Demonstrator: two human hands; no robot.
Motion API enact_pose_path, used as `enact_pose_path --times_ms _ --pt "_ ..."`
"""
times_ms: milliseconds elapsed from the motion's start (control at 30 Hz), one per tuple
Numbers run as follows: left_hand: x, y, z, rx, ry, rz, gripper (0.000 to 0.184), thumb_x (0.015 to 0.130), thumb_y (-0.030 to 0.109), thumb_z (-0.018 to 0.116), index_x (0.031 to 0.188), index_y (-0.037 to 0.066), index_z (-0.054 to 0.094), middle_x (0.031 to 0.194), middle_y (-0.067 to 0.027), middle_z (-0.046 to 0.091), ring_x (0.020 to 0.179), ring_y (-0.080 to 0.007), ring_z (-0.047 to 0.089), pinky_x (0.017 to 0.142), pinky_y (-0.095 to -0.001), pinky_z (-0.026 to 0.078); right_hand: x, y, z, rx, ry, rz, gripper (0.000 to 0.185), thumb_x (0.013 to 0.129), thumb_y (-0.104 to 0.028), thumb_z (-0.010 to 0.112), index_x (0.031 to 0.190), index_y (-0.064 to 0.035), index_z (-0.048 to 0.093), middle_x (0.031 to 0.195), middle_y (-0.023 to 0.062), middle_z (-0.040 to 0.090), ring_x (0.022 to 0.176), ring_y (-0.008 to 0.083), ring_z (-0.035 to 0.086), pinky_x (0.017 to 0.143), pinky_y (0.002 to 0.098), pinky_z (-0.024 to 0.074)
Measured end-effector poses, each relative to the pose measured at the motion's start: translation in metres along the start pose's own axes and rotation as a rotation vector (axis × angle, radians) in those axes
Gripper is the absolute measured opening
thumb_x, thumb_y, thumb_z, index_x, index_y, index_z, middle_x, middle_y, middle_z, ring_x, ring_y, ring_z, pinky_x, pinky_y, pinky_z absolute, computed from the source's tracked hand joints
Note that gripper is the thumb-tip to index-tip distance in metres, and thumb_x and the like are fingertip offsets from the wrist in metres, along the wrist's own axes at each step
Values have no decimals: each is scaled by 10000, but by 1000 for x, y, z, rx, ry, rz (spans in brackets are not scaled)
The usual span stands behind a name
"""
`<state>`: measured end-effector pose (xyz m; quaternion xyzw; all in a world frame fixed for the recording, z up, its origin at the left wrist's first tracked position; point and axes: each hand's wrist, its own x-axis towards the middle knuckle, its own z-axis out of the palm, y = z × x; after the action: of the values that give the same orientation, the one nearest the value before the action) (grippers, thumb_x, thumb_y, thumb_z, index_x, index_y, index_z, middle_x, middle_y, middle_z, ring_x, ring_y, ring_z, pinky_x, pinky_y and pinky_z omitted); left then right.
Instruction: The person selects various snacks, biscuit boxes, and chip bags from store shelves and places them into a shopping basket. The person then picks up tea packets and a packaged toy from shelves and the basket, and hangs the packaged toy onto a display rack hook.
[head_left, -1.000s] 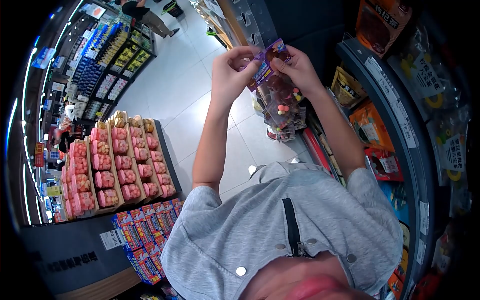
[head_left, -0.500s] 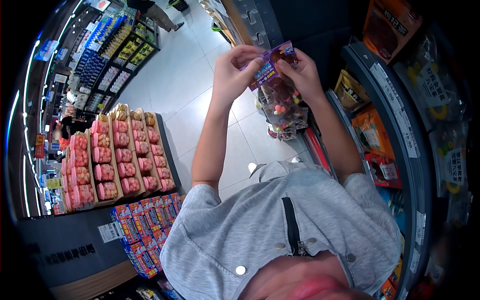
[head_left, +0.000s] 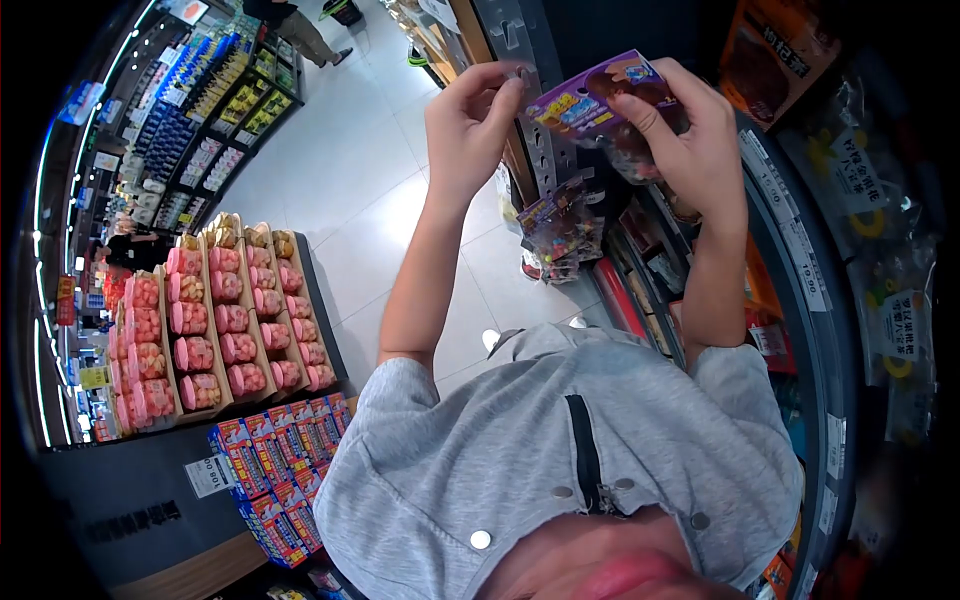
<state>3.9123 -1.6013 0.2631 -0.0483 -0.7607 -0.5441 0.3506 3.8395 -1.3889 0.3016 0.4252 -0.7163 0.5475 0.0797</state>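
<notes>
My right hand [head_left: 690, 150] grips a purple-topped candy packet [head_left: 598, 95], thumb on its front and fingers behind. The packet's clear lower part is partly hidden by the hand. To its left, my left hand [head_left: 478, 125] is raised beside the packet, thumb and forefinger nearly together; a small clear bit seems to be at the fingertips, too small to make out. Below the packet hang more clear candy packets [head_left: 562, 228] with purple tops, near a grey perforated rack strip [head_left: 540, 150].
Pink-lidded jars [head_left: 193, 318] stand in a slanted display at the left, with blue and red boxes [head_left: 265, 455] below. Shelves with price tags [head_left: 800, 240] and hanging bags [head_left: 900, 325] curve along the right. A person [head_left: 295, 30] stands at the far upper left.
The packet has moved right and up in my right hand, away from the hanging packets. My left hand has come off it, and a gap now separates the two hands.
</notes>
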Motion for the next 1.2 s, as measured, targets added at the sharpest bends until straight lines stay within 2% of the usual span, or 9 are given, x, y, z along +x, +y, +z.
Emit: enact_pose_path --times_ms 133,167,367,467,600,700,833,967,1200 --pt "1 0 1 -87 43 -21 179 905 92 590 1034 -29 619 895 -89 682 786 -110 676 689 -209 533 13 -8 -3 -201 65 -176 191 896 -152 627 1044 -32 641 863 75 685 702 137 676 453 224 514" --pt "1 1 2 -118 65 -22 173 901 87 593 1020 -35 619 893 -92 683 786 -113 680 693 -212 539 18 -3 -5 -304 62 -357 164 899 -123 615 1027 -26 647 849 83 693 718 153 682 482 233 519" --pt "5 1 -4 -115 -8 -29 147 895 71 589 988 -39 614 879 -90 685 801 -117 681 710 -221 548 10 -17 0 -130 114 -27 175 899 -158 638 998 -15 654 836 71 697 749 128 672 591 253 526" --pt "6 -1 -7 -103 -33 -43 142 893 73 587 986 -31 614 867 -85 682 802 -114 676 703 -221 540 16 3 -2 -161 154 -212 191 900 -177 646 984 -6 651 830 65 695 750 114 663 611 252 526" --pt "7 1 -10 -108 -104 -63 146 923 120 537 967 -11 583 854 -81 674 835 -114 664 687 -226 509 15 -2 1 6 162 -1 203 893 -183 662 958 9 648 825 55 693 768 107 649 675 249 512" --pt "4 3 -12 -189 -159 -81 165 946 162 490 964 7 545 916 -93 667 857 -120 652 684 -226 486 11 10 3 -35 168 -114 208 888 -206 656 1014 -41 640 845 78 699 699 156 698 494 233 523" --pt "0 0 -2 -270 -150 -90 184 961 207 466 968 30 517 1018 -116 650 884 -125 631 700 -230 479 6 18 5 -88 207 -160 185 873 -184 672 966 -25 654 814 74 704 736 135 683 635 245 516" --pt "0 8 6 -307 -107 -113 195 967 234 465 978 43 500 1044 -132 647 933 -127 607 765 -261 479 -3 16 3 -119 217 -183 203 868 -190 684 967 -16 652 827 65 702 745 128 679 634 238 514" --pt "-5 6 13 -403 -114 -129 162 957 213 487 969 58 444 1063 -142 645 930 -129 598 820 -270 482 -18 24 2 386 188 142 245 882 -206 675 1027 -12 639 849 42 679 693 63 614 586 171 473"
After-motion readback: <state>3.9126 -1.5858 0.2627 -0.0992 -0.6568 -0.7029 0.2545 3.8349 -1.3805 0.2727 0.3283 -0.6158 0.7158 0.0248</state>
